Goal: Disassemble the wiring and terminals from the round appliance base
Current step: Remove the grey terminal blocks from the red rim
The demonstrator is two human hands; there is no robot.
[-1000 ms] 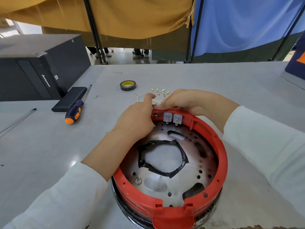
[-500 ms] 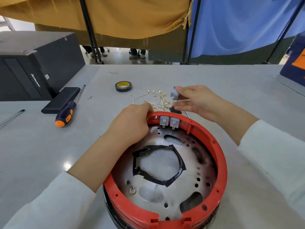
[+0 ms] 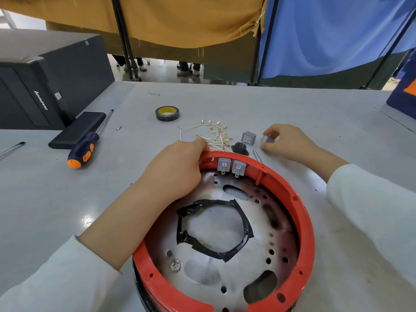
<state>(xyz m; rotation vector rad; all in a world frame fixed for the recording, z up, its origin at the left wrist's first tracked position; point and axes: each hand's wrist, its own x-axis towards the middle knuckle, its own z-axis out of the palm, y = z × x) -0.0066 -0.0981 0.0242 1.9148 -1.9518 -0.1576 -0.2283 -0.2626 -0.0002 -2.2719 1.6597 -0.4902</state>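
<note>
The right hand [image 3: 290,141] has its fingers [image 3: 271,134] curled narrow around a small grey part [image 3: 265,140], pinching it just above the table [image 3: 292,109]. At 9 o'clock from that part, just beside it, lies a grey switch [image 3: 248,138]; a black socket [image 3: 240,147] sits touching the base's far rim.

The left hand [image 3: 175,170] grips the red rim of the base [image 3: 301,212] at about 11 o'clock, fingers hooked over its edge. Just beside these fingers, at 3 o'clock along the rim's inner wall, two grey terminals [image 3: 231,167] remain seated. A loop of black tape [image 3: 245,230] lies on the metal plate inside the base.

The wires [image 3: 213,137], white with brass ends, lie loose on the table at 12 o'clock from the left fingers, just outside the base. Beyond them sits a tape roll [image 3: 167,113]. At 9 o'clock from the left hand, well apart, lies a screwdriver [image 3: 83,149] beside a black slab [image 3: 76,129].
</note>
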